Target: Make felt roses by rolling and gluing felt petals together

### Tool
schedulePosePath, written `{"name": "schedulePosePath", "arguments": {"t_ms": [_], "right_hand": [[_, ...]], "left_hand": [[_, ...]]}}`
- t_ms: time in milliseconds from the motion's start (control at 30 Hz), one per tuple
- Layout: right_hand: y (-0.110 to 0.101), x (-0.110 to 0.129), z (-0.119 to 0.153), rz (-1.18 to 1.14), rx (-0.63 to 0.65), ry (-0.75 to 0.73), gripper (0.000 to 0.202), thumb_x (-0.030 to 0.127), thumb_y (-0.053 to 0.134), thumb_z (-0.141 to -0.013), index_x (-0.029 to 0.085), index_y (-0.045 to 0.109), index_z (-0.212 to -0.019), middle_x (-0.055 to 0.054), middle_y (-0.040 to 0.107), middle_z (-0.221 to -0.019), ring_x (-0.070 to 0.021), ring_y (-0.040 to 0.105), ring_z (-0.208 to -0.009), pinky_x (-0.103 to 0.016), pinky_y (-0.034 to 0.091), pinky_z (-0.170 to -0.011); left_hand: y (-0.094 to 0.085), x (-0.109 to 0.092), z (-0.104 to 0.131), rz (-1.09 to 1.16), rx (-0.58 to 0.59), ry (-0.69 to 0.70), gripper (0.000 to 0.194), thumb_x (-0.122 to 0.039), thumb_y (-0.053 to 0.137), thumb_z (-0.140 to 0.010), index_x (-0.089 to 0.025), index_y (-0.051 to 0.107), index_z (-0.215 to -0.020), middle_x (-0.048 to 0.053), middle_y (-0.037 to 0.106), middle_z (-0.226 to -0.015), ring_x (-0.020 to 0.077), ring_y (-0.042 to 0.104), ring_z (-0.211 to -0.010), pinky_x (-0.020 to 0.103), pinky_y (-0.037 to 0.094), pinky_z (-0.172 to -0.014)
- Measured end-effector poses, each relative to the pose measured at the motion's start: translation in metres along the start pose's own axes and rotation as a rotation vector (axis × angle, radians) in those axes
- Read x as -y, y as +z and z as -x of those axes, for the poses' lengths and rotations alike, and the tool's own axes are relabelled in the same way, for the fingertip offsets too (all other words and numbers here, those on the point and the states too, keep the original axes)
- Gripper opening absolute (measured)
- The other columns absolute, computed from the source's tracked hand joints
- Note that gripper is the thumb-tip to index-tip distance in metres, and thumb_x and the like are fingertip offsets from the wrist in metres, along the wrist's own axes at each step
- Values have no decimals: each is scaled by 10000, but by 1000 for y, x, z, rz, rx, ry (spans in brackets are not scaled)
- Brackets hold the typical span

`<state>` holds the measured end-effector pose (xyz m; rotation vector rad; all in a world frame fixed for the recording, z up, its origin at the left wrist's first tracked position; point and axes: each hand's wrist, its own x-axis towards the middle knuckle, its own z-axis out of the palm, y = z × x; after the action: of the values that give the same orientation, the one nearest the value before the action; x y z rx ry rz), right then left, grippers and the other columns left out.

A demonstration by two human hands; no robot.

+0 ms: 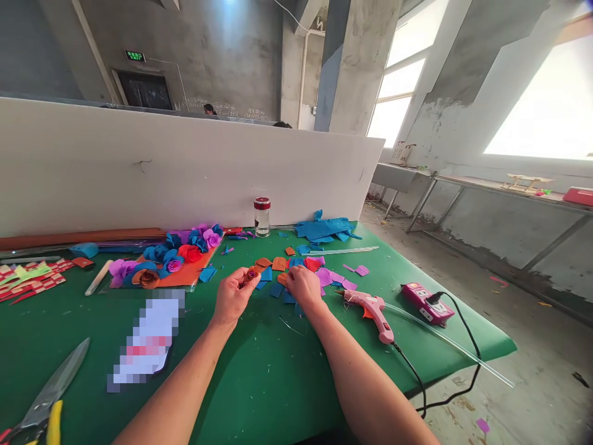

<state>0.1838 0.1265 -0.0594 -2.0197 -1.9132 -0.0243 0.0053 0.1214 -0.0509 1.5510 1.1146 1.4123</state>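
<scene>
Near the middle of the green table, my left hand (233,295) pinches a small dark red and purple rolled paper flower (251,274) between thumb and fingers. My right hand (303,285) is just to its right, fingers bent down over the cut paper pieces; its fingertips are at an orange piece (283,279), and whether they grip it is unclear. Around both hands lie orange petals (278,264), blue pieces (277,290) and purple pieces (325,276). A pink glue gun (370,304) rests right of my right hand.
Finished paper flowers (171,262) lie back left. A glass jar (262,217) and blue paper (327,229) stand before the white partition (185,167). Scissors (53,389) and a blurred flat object (147,340) lie at left. A magenta power box (427,303) with a black cable sits right.
</scene>
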Motion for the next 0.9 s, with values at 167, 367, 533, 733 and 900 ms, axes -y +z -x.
{"name": "schedulePosePath", "arguments": {"t_ms": [167, 367, 533, 733, 900], "right_hand": [[6, 0, 0, -34, 19, 0, 178, 262, 538, -904, 209, 707, -905, -68, 706, -951, -181, 668, -824, -239, 390, -624], [7, -3, -3, -48, 3, 45, 154, 201, 539, -871, 207, 692, -886, -53, 713, -927, -184, 667, -811, -238, 386, -614], [3, -6, -1, -208, -54, 39, 205, 248, 578, -843, 217, 659, -1028, -49, 712, -981, -187, 657, -861, -246, 424, -687], [-27, 33, 19, -1298, -70, 116, 419, 457, 355, -959, 163, 615, -1105, -114, 691, -1084, -200, 652, -965, -302, 491, -826], [-72, 121, 80, -2146, 534, -67, 886, 832, 106, -818, 194, 653, -1098, -114, 716, -1071, -292, 631, -1083, -442, 500, -893]], "left_hand": [[2, 0, 0, -11, -21, -19, 271, -462, 719, -669, -207, 636, -701, -65, 459, -506, 94, 346, -468, 229, 274, -469], [3, 4, -1, 57, 4, -46, 294, -466, 737, -650, -197, 636, -712, -50, 470, -533, 99, 385, -494, 238, 323, -501], [-2, -9, -9, 286, -22, -94, 265, -394, 772, -637, -174, 649, -719, -32, 486, -563, 88, 393, -496, 233, 301, -471], [-12, -84, -44, 716, -2, -96, 102, -256, 661, -825, -158, 663, -798, -41, 469, -536, 61, 385, -457, 203, 334, -470], [5, -156, -77, 905, -31, -20, 266, -182, 420, -972, -153, 634, -816, -60, 434, -503, 46, 371, -390, 186, 342, -469]]}}
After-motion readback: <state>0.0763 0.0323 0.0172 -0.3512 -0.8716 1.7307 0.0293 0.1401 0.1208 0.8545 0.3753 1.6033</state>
